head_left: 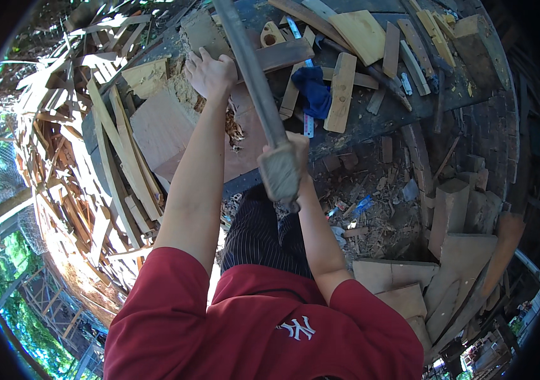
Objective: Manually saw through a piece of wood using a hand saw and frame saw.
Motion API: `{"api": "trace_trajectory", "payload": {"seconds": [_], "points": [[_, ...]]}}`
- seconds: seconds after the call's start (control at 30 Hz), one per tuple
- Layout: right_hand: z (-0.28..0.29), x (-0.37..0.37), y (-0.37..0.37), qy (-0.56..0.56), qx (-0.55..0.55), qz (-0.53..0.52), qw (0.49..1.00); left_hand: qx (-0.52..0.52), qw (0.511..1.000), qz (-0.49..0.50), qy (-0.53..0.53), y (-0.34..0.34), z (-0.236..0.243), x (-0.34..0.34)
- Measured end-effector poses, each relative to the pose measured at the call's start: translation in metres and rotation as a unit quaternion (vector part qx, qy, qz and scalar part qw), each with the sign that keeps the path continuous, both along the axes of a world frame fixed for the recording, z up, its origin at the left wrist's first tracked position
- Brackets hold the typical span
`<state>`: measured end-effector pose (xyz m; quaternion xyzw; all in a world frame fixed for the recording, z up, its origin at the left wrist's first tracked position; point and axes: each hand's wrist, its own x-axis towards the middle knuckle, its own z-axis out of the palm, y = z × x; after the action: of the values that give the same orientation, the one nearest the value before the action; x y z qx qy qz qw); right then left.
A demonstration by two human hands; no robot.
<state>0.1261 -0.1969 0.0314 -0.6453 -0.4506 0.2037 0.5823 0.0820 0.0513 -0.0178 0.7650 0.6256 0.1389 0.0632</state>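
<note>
My left hand (212, 77) lies with its fingers spread on a rough, weathered wood piece (207, 35) at the far side of the bench. My right hand (300, 151) is closed around the near end of a long wooden tool. Its grey-brown bar (251, 66) runs away from me and out past the top edge, and a thick squared block (279, 171) at the near end hides most of my right fingers. Its working part, if any, cannot be made out. Below my left hand is a flat reddish-brown board (162, 126), with splintered wood (235, 130) beside it.
On the dark bench (371, 123) lie a blue cloth (312, 90), a wooden block with holes (341, 92), a ruler (308, 125) and several offcuts. Scrap wood (61, 190) is heaped at left. Larger timbers (450, 215) stand at right, above littered ground (371, 196).
</note>
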Motion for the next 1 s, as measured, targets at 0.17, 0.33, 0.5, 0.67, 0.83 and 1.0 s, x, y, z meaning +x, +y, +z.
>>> {"api": "trace_trajectory", "payload": {"seconds": [0.17, 0.33, 0.5, 0.67, 0.83, 1.0], "points": [[-0.004, -0.011, -0.057, 0.015, 0.038, 0.006, 0.999, 0.024, 0.999, -0.046, 0.014, -0.006, -0.004, -0.004], [-0.007, -0.043, -0.068, 0.138, 0.052, -0.061, 0.987, -0.041, 0.999, 0.005, 0.031, -0.006, 0.008, 0.007], [-0.008, -0.051, -0.082, 0.086, 0.078, -0.075, 0.99, -0.052, 0.997, -0.039, 0.035, 0.024, -0.041, -0.003], [-0.001, -0.056, -0.113, 0.022, 0.065, -0.034, 0.997, 0.038, 0.988, -0.112, 0.099, 0.047, -0.086, -0.011], [-0.004, -0.065, -0.105, 0.111, 0.094, -0.052, 0.988, 0.083, 0.964, -0.194, 0.16, 0.058, -0.053, 0.004], [0.009, -0.048, -0.101, 0.097, 0.092, -0.027, 0.991, 0.117, 0.937, -0.257, 0.204, 0.028, -0.02, -0.013]]}}
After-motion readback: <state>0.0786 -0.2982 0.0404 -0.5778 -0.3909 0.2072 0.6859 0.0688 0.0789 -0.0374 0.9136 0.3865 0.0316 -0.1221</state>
